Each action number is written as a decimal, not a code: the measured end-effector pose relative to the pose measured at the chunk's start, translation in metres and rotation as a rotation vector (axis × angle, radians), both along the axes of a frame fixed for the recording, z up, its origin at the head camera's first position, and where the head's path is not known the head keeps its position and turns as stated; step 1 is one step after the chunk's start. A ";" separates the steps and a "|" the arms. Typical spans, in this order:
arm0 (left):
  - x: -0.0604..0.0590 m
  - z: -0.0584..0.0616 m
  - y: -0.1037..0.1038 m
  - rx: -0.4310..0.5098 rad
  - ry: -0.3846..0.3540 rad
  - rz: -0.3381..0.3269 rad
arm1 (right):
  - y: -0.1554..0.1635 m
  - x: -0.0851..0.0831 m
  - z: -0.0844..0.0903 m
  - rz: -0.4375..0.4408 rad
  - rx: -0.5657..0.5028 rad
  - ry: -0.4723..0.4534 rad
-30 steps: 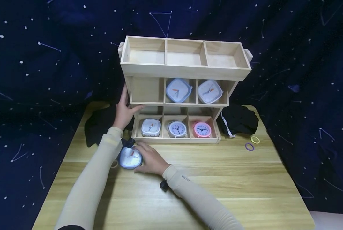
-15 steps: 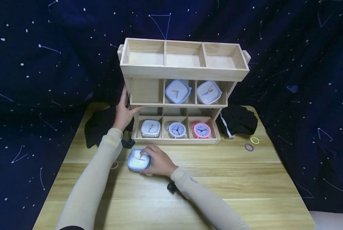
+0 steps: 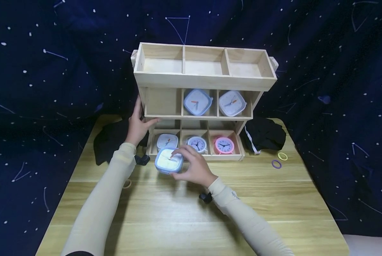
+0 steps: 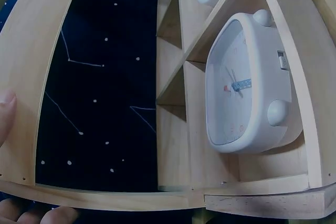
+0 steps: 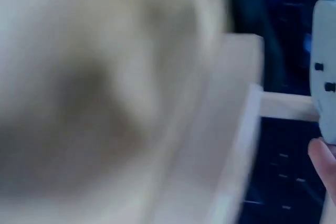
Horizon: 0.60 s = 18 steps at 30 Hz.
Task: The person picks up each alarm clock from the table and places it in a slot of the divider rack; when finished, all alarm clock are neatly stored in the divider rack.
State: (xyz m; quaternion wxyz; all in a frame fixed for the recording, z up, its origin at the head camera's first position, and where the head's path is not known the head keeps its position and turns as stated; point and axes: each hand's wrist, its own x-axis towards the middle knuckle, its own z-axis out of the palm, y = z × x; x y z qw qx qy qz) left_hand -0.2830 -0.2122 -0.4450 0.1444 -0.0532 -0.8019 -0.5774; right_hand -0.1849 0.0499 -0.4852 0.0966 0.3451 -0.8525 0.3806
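My right hand (image 3: 197, 168) holds a light-blue square alarm clock (image 3: 166, 162) by its right side, raised over the table before the shelf's lower row. In the right wrist view, the clock's pale edge (image 5: 324, 51) and a fingertip (image 5: 321, 162) show at the right. My left hand (image 3: 137, 127) grips the left side of the three-tier wooden shelf (image 3: 206, 81), thumb across the front and fingers behind the side panel. In the bottom row sit a white square clock (image 3: 167, 140), a white round clock (image 3: 197, 143) and a pink round clock (image 3: 224, 145).
The middle tier bears a blue square clock (image 3: 197, 102) and a white square clock (image 3: 232, 103). Black cloth (image 3: 264, 134) lies beside the shelf. A yellow ring (image 3: 282, 156) and a purple ring (image 3: 276, 164) lie at the right, a tan ring (image 3: 127, 184) near my left forearm.
My right hand has carried the light-blue clock rightward along the table, then up and toward the shelf's bottom row. The left hand keeps its place on the shelf's side.
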 end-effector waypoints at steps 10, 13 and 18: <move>0.001 0.000 -0.001 -0.011 -0.003 0.011 | -0.020 -0.056 0.077 -0.196 -0.094 0.284; 0.002 0.000 -0.002 -0.007 0.001 0.007 | -0.032 -0.073 0.087 -0.250 -0.089 0.309; 0.001 0.000 -0.001 -0.017 0.007 0.003 | -0.050 -0.093 0.098 -0.306 -0.082 0.314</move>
